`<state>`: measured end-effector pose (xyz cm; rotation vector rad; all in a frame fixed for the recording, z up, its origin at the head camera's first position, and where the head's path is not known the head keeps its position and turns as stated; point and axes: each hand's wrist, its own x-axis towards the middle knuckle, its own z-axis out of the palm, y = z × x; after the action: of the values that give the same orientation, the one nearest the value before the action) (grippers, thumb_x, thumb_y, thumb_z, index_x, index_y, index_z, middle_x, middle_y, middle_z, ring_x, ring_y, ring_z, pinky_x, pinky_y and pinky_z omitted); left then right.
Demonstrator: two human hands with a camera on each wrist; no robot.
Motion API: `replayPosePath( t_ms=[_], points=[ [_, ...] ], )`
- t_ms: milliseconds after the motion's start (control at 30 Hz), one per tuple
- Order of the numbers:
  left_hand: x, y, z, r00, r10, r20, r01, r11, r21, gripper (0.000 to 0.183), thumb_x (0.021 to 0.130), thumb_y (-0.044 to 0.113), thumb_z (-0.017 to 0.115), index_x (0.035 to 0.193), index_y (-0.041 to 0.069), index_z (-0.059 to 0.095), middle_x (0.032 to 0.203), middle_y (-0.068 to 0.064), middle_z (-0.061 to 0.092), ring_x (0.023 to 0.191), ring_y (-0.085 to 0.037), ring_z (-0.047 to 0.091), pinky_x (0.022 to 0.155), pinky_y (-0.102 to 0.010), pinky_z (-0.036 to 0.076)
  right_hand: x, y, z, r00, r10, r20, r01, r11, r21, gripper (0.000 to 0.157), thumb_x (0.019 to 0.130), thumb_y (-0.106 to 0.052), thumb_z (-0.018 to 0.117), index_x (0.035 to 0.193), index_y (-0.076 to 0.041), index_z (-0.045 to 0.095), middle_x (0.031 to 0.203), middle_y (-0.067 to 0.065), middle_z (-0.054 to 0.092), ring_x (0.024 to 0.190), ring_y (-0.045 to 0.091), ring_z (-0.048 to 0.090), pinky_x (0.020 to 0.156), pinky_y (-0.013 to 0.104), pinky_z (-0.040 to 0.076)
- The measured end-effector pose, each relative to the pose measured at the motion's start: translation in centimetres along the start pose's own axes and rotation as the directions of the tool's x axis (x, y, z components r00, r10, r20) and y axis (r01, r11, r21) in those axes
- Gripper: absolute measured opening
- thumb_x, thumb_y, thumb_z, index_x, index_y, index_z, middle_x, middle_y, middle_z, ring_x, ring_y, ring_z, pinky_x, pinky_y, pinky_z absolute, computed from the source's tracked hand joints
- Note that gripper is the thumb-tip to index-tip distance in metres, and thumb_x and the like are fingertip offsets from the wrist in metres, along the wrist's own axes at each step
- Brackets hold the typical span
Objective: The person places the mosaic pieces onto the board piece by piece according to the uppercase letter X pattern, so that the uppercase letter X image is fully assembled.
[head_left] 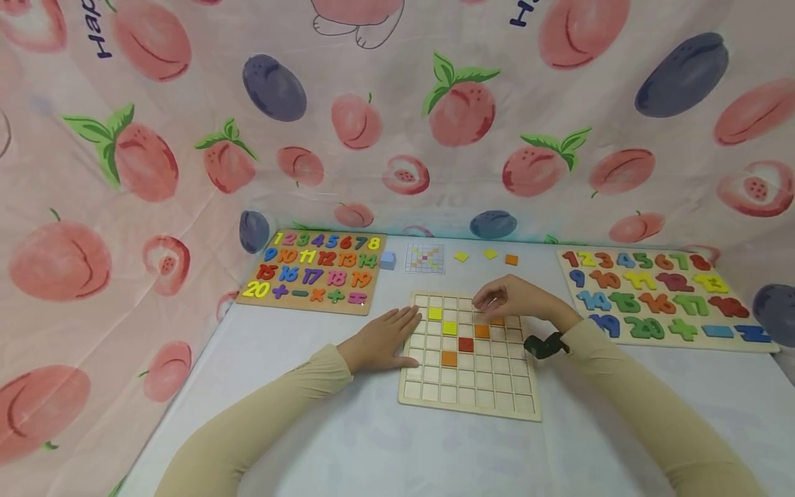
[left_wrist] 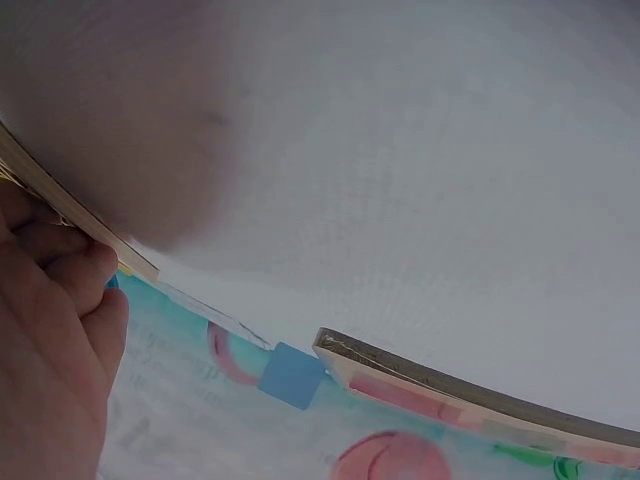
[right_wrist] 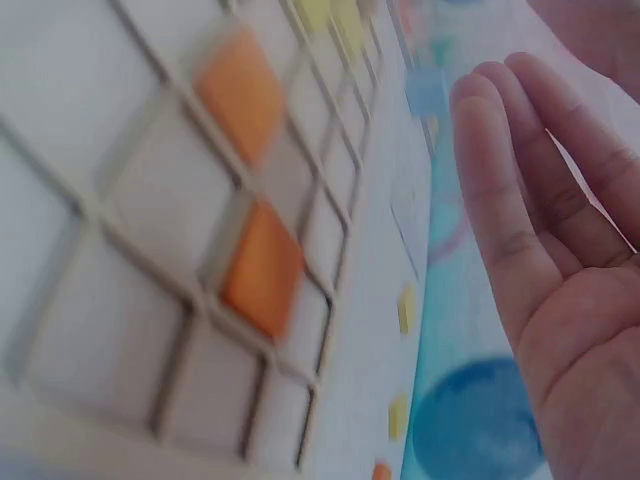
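Observation:
A wooden grid board (head_left: pixel 468 395) lies on the table in front of me. In its squares sit two yellow tiles, a red tile (head_left: pixel 466 344) and several orange ones, one orange tile (head_left: pixel 482 331) just below my right fingers. My left hand (head_left: pixel 384 339) rests on the board's left edge, fingers spread in the head view. Above the upper right part of the board hovers my right hand (head_left: pixel 512 298), its fingers loosely bent. In the right wrist view those fingers (right_wrist: pixel 490 190) show nothing between them, and two orange tiles, one nearer (right_wrist: pixel 265 270), lie in the grid beside them.
Behind the board are a printed pattern card (head_left: pixel 425 258), a light blue cube (head_left: pixel 388 260), two loose yellow tiles and a loose orange tile (head_left: pixel 511 259). Number boards stand left (head_left: pixel 310 276) and right (head_left: pixel 671 297). A fruit-print cloth (head_left: pixel 397 138) hangs along the back.

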<state>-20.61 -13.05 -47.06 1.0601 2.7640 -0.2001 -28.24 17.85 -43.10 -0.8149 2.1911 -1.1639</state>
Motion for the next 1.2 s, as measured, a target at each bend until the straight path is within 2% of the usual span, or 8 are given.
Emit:
replayPosePath(
  t_ms=[300, 567, 667, 867, 1033, 1100, 1200],
  points=[
    [0.0, 0.0, 0.0, 1.000, 0.000, -0.001, 0.000, 1.000, -0.002, 0.091, 0.088, 0.069, 0.037, 0.151, 0.007, 0.014, 0.159, -0.009, 0.012, 0.147, -0.022, 0.014, 0.121, -0.034, 0.015, -0.6, 2.0, -4.6, 0.985, 0.019, -0.170, -0.015, 1.000, 0.024, 0.045, 0.084, -0.018, 0.070, 0.119, 0.009, 0.058, 0.119, 0.030, 0.058, 0.093, 0.003, 0.064, 0.082, 0.019, 0.053],
    [-0.2, 0.0, -0.1, 1.000, 0.004, 0.002, -0.004, 1.000, -0.001, 0.091, 0.088, 0.069, 0.037, 0.151, 0.007, 0.014, 0.159, -0.009, 0.013, 0.147, -0.022, 0.013, 0.121, -0.034, 0.016, -0.1, 3.8, -7.1, 0.950, 0.072, -0.304, -0.073, 0.997, 0.010, 0.047, 0.086, -0.021, 0.069, 0.122, 0.007, 0.056, 0.121, 0.026, 0.060, 0.091, -0.005, 0.062, 0.081, 0.012, 0.051],
    [-0.2, 0.1, -0.2, 1.000, 0.006, 0.004, -0.006, 1.000, -0.006, 0.091, 0.088, 0.068, 0.037, 0.151, 0.007, 0.013, 0.159, -0.009, 0.012, 0.147, -0.022, 0.013, 0.121, -0.035, 0.016, 0.2, 4.6, -7.7, 0.935, 0.099, -0.341, -0.089, 0.995, 0.046, 0.048, 0.087, -0.021, 0.068, 0.123, 0.007, 0.055, 0.122, 0.025, 0.060, 0.091, -0.005, 0.060, 0.081, 0.011, 0.050],
    [-0.1, 0.1, -0.2, 1.000, 0.019, -0.009, -0.019, 1.000, -0.003, 0.091, 0.088, 0.068, 0.039, 0.151, 0.005, 0.016, 0.159, -0.011, 0.014, 0.147, -0.023, 0.015, 0.120, -0.035, 0.017, 0.8, 5.6, -8.3, 0.898, 0.167, -0.408, -0.148, 0.986, 0.079, 0.048, 0.089, -0.018, 0.065, 0.128, 0.007, 0.050, 0.117, 0.008, 0.064, 0.091, -0.005, 0.059, 0.084, 0.013, 0.049],
    [0.0, 0.0, 0.0, 1.000, 0.020, -0.019, -0.019, 0.999, 0.033, 0.091, 0.088, 0.068, 0.038, 0.150, 0.004, 0.017, 0.158, -0.012, 0.016, 0.147, -0.023, 0.017, 0.120, -0.035, 0.018, 1.5, 6.4, -8.5, 0.875, 0.208, -0.438, -0.181, 0.978, 0.101, 0.048, 0.090, -0.019, 0.064, 0.129, 0.005, 0.050, 0.127, 0.021, 0.056, 0.087, -0.008, 0.057, 0.092, 0.023, 0.049],
    [0.0, 0.0, 0.0, 1.000, 0.019, -0.018, -0.019, 0.999, 0.033, 0.091, 0.088, 0.068, 0.038, 0.150, 0.004, 0.017, 0.158, -0.012, 0.016, 0.147, -0.023, 0.017, 0.120, -0.035, 0.018, 1.8, 6.8, -8.5, 0.867, 0.216, -0.449, -0.186, 0.976, 0.110, 0.049, 0.090, -0.018, 0.064, 0.130, 0.005, 0.049, 0.130, 0.026, 0.052, 0.086, -0.009, 0.056, 0.092, 0.022, 0.049],
    [0.0, -0.1, 0.0, 1.000, 0.021, -0.020, -0.021, 0.999, 0.030, 0.091, 0.088, 0.068, 0.038, 0.150, 0.004, 0.018, 0.158, -0.012, 0.016, 0.147, -0.023, 0.017, 0.120, -0.035, 0.018, 2.1, 7.4, -8.5, 0.856, 0.217, -0.469, -0.181, 0.976, 0.120, 0.048, 0.089, -0.016, 0.064, 0.129, 0.006, 0.050, 0.131, 0.029, 0.050, 0.084, -0.010, 0.056, 0.085, 0.015, 0.050]
  ],
)
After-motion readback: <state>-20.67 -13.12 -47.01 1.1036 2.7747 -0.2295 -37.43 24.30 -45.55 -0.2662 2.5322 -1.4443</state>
